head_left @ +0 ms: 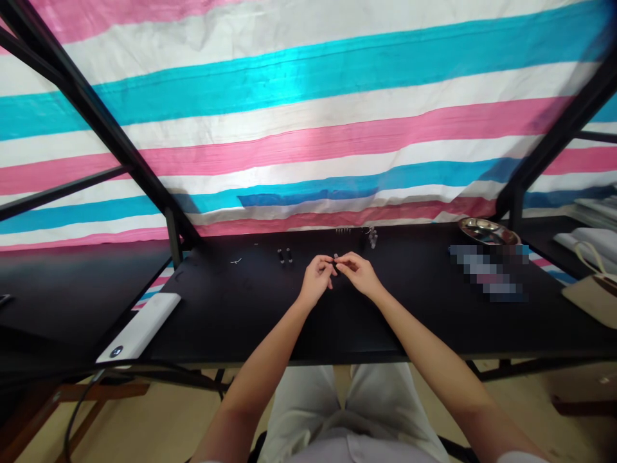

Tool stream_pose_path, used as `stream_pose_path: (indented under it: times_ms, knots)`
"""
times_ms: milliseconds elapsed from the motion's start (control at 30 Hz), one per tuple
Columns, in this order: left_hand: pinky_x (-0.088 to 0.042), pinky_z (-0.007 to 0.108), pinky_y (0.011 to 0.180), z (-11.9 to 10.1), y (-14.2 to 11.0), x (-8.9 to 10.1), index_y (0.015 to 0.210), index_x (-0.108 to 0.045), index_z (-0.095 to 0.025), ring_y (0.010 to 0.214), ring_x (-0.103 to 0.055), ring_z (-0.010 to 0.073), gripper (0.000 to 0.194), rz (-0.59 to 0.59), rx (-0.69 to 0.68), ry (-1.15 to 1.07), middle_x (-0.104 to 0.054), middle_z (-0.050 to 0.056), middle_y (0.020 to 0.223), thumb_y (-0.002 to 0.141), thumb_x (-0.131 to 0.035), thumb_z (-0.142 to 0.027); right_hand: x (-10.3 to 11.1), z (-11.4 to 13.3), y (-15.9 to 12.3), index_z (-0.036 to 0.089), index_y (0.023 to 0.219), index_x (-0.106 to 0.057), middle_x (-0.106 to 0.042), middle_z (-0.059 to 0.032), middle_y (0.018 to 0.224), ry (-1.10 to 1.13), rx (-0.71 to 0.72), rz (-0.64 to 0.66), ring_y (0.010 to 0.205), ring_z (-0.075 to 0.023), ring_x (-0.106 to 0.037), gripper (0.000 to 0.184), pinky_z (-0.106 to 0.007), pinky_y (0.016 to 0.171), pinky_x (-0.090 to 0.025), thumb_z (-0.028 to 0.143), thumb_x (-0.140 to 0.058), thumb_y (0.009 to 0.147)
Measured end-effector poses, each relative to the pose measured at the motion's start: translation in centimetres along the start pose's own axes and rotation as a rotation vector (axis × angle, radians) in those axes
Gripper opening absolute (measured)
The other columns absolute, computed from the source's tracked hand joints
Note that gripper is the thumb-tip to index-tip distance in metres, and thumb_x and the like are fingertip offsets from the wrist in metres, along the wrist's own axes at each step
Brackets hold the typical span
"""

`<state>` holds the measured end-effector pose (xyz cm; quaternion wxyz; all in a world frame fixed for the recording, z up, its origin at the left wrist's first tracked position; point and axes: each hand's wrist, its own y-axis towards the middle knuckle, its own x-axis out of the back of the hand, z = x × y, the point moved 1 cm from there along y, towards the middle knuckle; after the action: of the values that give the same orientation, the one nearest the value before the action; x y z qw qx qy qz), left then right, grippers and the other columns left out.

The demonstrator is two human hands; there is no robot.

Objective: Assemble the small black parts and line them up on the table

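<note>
Over the middle of the black table, my left hand [317, 280] and my right hand [359, 275] meet with their fingertips pinched close together. A tiny greyish piece [336, 257] shows at the tips of my right thumb and forefinger. Whatever my left fingers pinch is too small and covered to make out. To the left of my hands, two small dark cylinders with lighter ends, a left one [282, 256] and a right one [290, 255], are side by side. Beyond my hands are a row of tiny metallic pieces [343, 230] and a cluster of small greyish pieces [373, 238].
A thin white scrap [236, 261] lies left on the black table [231, 321]. The white power-bank-like box [144, 325] rests at the left edge, a cable below. At right are a shiny metal dish [482, 226] and a blurred-out item [489, 275]. Striped sheeting [308, 141] hangs behind.
</note>
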<state>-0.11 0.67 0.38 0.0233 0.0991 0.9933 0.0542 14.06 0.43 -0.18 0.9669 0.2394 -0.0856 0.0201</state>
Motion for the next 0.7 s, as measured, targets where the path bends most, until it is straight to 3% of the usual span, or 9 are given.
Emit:
stream_pose_path:
  times_ms: [167, 400, 633, 700]
  knots:
    - [-0.027, 0.015, 0.031, -0.01, -0.01, -0.03, 0.092, -0.045, -0.016, 0.031, -0.045, 0.0036, 0.024, 0.016, 0.025, 0.001, -0.054, -0.006, 0.063, 0.073, -0.053, -0.028, -0.15, -0.05, 0.01, 0.020, 0.079, -0.065, -0.059, -0.0033, 0.077, -0.025, -0.024, -0.046, 0.068, -0.0146, -0.057, 0.025, -0.030, 0.065, -0.048, 0.044, -0.062, 0.072]
    - [-0.026, 0.015, 0.029, 0.00, 0.07, 0.13, 0.097, -0.043, -0.018, 0.031, -0.045, 0.0039, 0.025, 0.022, 0.034, -0.011, -0.052, -0.007, 0.065, 0.073, -0.049, -0.023, -0.52, -0.56, -0.04, 0.017, 0.084, -0.061, -0.057, 0.0019, 0.060, 0.141, -0.214, 0.007, 0.050, -0.0107, -0.052, 0.033, -0.027, 0.052, -0.045, 0.045, -0.065, 0.068]
    - [-0.025, 0.014, 0.029, 0.22, 0.12, 0.21, 0.096, -0.044, -0.018, 0.029, -0.042, 0.0040, 0.024, 0.003, 0.056, -0.024, -0.046, -0.009, 0.056, 0.073, -0.049, -0.023, -0.78, -0.40, -0.03, 0.016, 0.074, -0.058, -0.063, -0.0034, 0.083, 0.245, -0.282, 0.048, 0.052, -0.0082, -0.055, 0.032, -0.028, 0.056, -0.049, 0.044, -0.068, 0.062]
    - [-0.025, 0.014, 0.030, 0.22, 0.08, 0.21, 0.096, -0.044, -0.017, 0.029, -0.042, 0.0040, 0.024, 0.004, 0.049, -0.027, -0.045, -0.010, 0.052, 0.075, -0.049, -0.026, -0.88, -0.29, -0.11, 0.016, 0.077, -0.059, -0.063, -0.0031, 0.079, 0.234, -0.307, 0.089, 0.053, -0.0090, -0.055, 0.032, -0.029, 0.058, -0.049, 0.043, -0.069, 0.062]
